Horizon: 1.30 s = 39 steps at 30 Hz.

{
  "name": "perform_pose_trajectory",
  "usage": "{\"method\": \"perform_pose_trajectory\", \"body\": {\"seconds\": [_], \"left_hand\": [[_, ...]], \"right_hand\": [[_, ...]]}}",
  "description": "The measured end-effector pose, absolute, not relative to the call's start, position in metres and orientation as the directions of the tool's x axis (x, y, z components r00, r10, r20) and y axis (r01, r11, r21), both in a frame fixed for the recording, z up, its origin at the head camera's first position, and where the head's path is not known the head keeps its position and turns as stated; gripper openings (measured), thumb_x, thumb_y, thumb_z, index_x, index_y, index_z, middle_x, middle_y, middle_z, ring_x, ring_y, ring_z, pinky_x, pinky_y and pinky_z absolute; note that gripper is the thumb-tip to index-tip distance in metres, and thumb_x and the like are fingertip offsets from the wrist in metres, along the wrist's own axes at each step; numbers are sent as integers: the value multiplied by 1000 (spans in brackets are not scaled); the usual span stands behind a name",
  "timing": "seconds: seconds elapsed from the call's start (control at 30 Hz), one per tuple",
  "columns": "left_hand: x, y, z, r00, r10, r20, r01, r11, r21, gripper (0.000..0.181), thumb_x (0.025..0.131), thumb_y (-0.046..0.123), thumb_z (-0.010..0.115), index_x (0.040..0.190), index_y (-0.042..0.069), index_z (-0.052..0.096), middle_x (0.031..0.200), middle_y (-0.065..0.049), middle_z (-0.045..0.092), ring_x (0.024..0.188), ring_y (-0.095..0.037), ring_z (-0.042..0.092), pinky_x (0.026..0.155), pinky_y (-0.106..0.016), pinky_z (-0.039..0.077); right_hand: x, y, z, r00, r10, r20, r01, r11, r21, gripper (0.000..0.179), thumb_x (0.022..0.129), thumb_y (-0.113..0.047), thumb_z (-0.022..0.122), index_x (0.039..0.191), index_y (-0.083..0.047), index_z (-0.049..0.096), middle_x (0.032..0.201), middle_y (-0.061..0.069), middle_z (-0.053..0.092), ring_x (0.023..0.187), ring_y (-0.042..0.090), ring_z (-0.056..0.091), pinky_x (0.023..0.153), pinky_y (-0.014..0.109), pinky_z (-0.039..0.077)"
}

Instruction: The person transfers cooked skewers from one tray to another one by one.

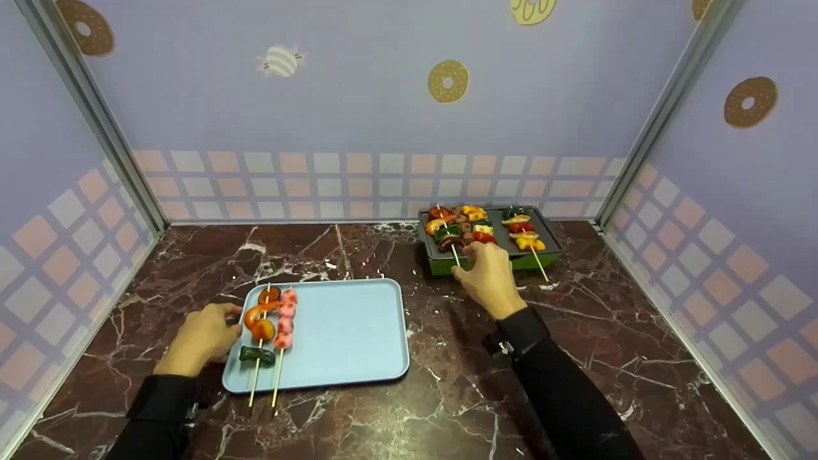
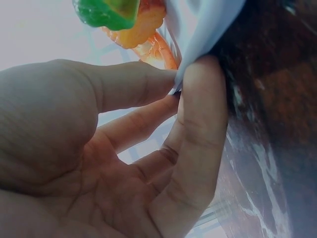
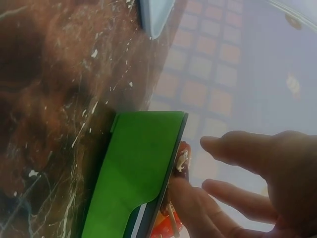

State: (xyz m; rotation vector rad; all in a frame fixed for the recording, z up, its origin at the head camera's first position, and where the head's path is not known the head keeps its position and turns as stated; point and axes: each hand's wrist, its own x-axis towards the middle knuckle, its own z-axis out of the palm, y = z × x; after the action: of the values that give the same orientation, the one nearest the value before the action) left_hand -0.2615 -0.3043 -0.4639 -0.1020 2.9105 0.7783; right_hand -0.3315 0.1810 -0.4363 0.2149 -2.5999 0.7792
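Left hand pinches edge of pale tray

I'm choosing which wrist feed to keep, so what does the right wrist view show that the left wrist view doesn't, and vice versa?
Only the right wrist view: the right hand, near the green side of the grill, and a thin skewer stick.
Only the left wrist view: the left hand, pinching the edge of the blue tray, and a green food piece.
Both: the marble tabletop, part of that tray, and bits of orange-red food.
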Motion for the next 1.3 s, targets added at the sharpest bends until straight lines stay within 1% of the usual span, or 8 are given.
{"method": "perform_pose_trajectory", "body": {"seconds": [0.2,0.33,0.53,0.63,0.73,0.87,1.03,1.3], "left_hand": [[-261,-303,-464,-987,-41,-153,-114,855,505,45,98,14,59,141,-2,58,110,-29,64,71,-26,62,57,-36,51],[-260,-303,-465,-986,-42,-163,-122,845,521,45,99,14,59,141,-2,57,112,-32,63,65,-23,63,55,-35,54],[-262,-305,-464,-988,-38,-149,-109,855,508,45,98,15,60,140,-2,58,119,-36,61,73,-28,65,57,-36,54],[-262,-305,-463,-988,-39,-149,-109,860,498,45,98,16,60,140,-1,58,119,-36,61,78,-31,65,59,-37,53],[-262,-304,-464,-987,-41,-154,-114,859,499,45,98,15,60,140,-1,58,116,-33,63,77,-30,64,59,-36,51],[-261,-304,-464,-985,-45,-165,-125,851,510,46,98,15,60,141,-1,58,115,-33,63,73,-27,64,58,-36,52],[-262,-304,-464,-986,-47,-159,-121,861,494,46,98,17,60,141,0,59,116,-32,63,82,-33,63,63,-39,51],[-261,-303,-463,-984,-54,-168,-132,857,498,45,99,16,60,141,1,58,113,-30,65,75,-28,64,61,-37,50]], "right_hand": [[-337,182,-439,-912,-40,409,-256,835,-487,31,84,-19,87,105,2,77,87,13,75,76,28,70,72,43,58],[-340,182,-437,-925,-44,378,-245,830,-502,28,85,-19,86,103,1,77,83,12,76,73,25,72,72,43,59],[-343,183,-432,-935,-38,352,-227,828,-513,28,86,-20,85,104,0,77,81,9,76,71,22,72,72,43,59],[-345,184,-431,-937,-42,347,-230,823,-520,27,86,-20,85,103,0,78,79,9,76,67,20,71,71,42,59],[-348,184,-431,-940,-46,338,-229,820,-525,24,86,-19,84,100,0,78,78,9,76,64,20,70,71,41,59],[-350,184,-431,-945,-46,323,-216,830,-515,20,86,-19,83,94,-1,80,79,9,75,64,22,69,73,43,59],[-352,182,-433,-949,-50,311,-208,840,-502,20,86,-19,84,94,-2,80,85,11,75,73,27,70,77,45,57],[-353,180,-429,-956,-45,291,-187,856,-482,5,85,-10,78,83,-6,80,82,10,75,75,28,69,81,46,56]]}}
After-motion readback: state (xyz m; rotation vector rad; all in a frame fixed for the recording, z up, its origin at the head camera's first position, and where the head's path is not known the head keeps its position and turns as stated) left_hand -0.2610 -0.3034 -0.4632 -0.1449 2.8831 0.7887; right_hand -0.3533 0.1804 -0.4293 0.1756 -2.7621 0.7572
